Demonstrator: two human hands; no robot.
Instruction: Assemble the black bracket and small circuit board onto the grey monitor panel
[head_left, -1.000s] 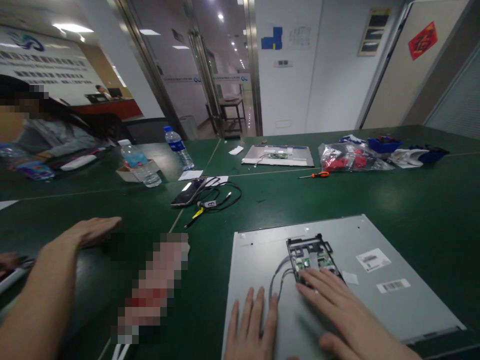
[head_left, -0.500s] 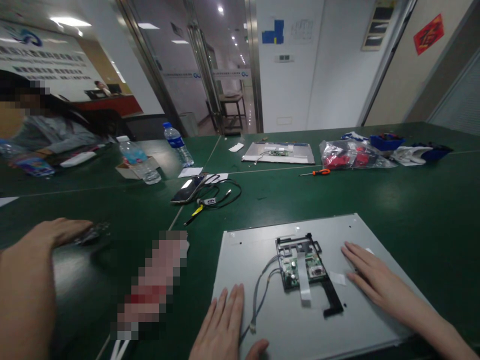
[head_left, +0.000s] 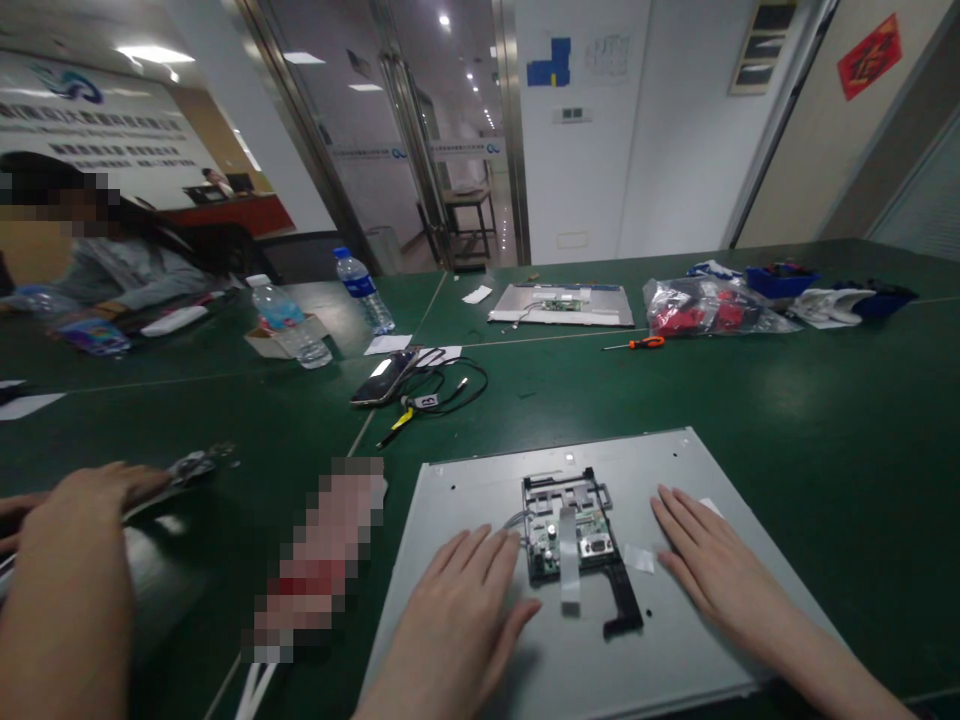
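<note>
A large pale grey panel [head_left: 465,510] lies flat on the green table in front of me. Near its middle sits a black frame [head_left: 624,600] with a green circuit board [head_left: 551,555] and a flat silvery ribbon [head_left: 570,575]. My left hand [head_left: 465,610] is over the panel's left part, its fingers spread beside the board and covering most of the grey cables [head_left: 514,521]. My right hand [head_left: 712,560] rests on the panel's right part with its fingers stretched out, near a small translucent tape piece [head_left: 639,558]. Neither hand holds anything.
At the left, another person's hand [head_left: 112,490] touches a small clear-wrapped item [head_left: 191,466]. Beyond the panel are a phone [head_left: 382,378], black cables [head_left: 480,385], bottles [head_left: 364,290], an orange screwdriver [head_left: 646,343], a second panel [head_left: 592,308] and a plastic bag [head_left: 705,308].
My left hand has moved up and inward onto the panel, over the grey cables. The panel and my right hand appear shifted left. More of the other person's hands shows at the left.
</note>
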